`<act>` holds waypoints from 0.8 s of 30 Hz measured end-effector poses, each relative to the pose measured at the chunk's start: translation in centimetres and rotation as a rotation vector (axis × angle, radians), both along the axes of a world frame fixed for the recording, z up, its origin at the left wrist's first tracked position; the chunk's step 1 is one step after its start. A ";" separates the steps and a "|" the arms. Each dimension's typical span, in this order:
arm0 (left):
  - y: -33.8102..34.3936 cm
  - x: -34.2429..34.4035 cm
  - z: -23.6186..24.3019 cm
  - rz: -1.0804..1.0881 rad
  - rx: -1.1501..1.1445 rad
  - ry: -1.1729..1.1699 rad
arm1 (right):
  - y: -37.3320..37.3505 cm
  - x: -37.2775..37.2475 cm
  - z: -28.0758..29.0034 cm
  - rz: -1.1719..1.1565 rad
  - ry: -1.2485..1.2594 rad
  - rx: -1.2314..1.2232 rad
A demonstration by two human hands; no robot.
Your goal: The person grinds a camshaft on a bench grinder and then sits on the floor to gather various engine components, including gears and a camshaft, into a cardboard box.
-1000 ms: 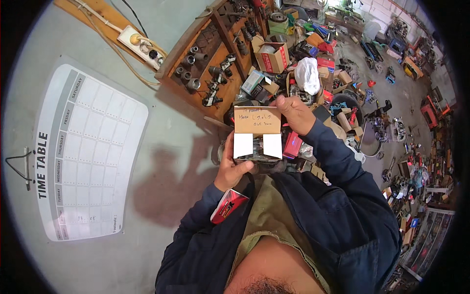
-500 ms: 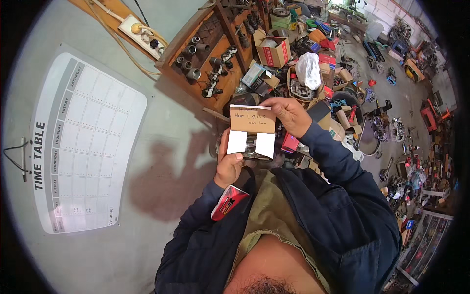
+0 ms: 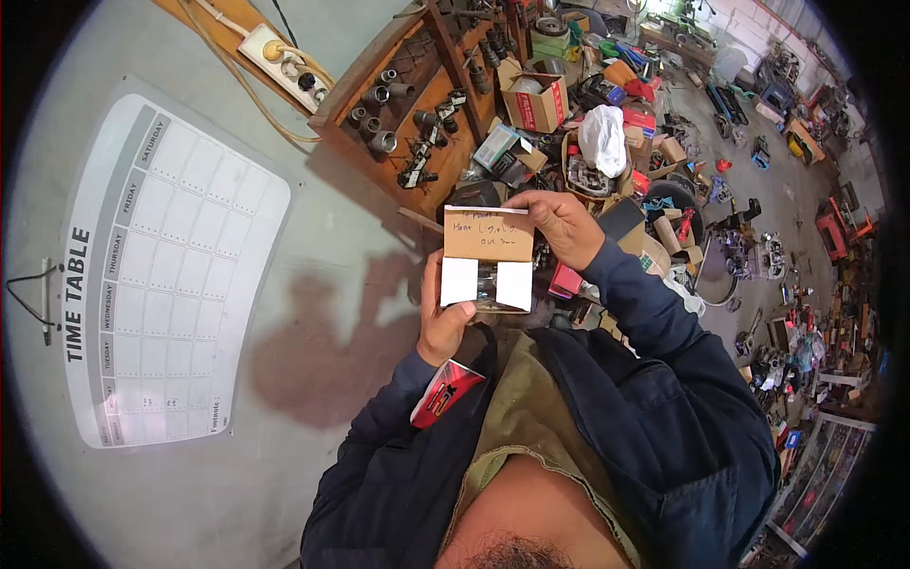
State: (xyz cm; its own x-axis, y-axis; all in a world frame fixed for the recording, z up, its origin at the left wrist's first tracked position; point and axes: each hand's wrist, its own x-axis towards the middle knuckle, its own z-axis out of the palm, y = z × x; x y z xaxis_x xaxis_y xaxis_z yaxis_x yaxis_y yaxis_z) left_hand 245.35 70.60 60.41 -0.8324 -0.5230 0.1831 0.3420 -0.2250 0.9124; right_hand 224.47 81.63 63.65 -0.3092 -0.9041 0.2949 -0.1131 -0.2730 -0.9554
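Observation:
In front of my chest I have a small cardboard box (image 3: 513, 285), its lid raised. Handwriting shows on the lid's brown inner side (image 3: 488, 248), and two white side flaps are folded over the opening. Between the flaps something dark and shiny shows inside; I cannot make out its kind. My left hand (image 3: 445, 318) grips the box's left side, thumb on the near edge. My right hand (image 3: 565, 228) pinches the lid's upper right corner. A red and black packet (image 3: 445, 394) lies against my left forearm and jacket; what supports it is hidden.
A weekly planner board (image 3: 180, 284) and a power strip (image 3: 275, 59) are on the wall to the left. Ahead, a wooden rack (image 3: 384, 171) holds metal parts. Cardboard cartons (image 3: 536, 102), a white plastic bag (image 3: 602, 140) and a dark round tub (image 3: 675, 204) clutter the right.
The box has tilted slightly, and its lid sits a little lower in view. Both hands keep the same hold. The surroundings have shifted slightly in view.

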 end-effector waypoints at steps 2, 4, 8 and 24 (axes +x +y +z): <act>0.0 -0.1 0.3 0.014 0.025 0.019 | -0.1 0.2 -0.1 0.020 -0.014 -0.041; -0.3 0.0 -0.1 0.004 0.033 0.028 | -0.1 0.4 0.2 0.014 -0.012 -0.029; -0.2 0.0 0.0 0.050 -0.027 0.018 | -0.1 0.7 0.1 0.003 -0.028 -0.041; 0.6 0.7 -0.9 0.204 0.038 0.089 | 0.0 1.7 -0.8 -0.022 -0.153 0.014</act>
State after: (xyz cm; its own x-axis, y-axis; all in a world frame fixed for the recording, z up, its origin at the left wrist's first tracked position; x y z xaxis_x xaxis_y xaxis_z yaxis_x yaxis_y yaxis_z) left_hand 246.07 71.20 59.49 -0.6898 -0.6870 0.2285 0.4630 -0.1760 0.8687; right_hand 226.19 81.61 62.82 -0.3698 -0.9000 0.2307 0.0281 -0.2590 -0.9655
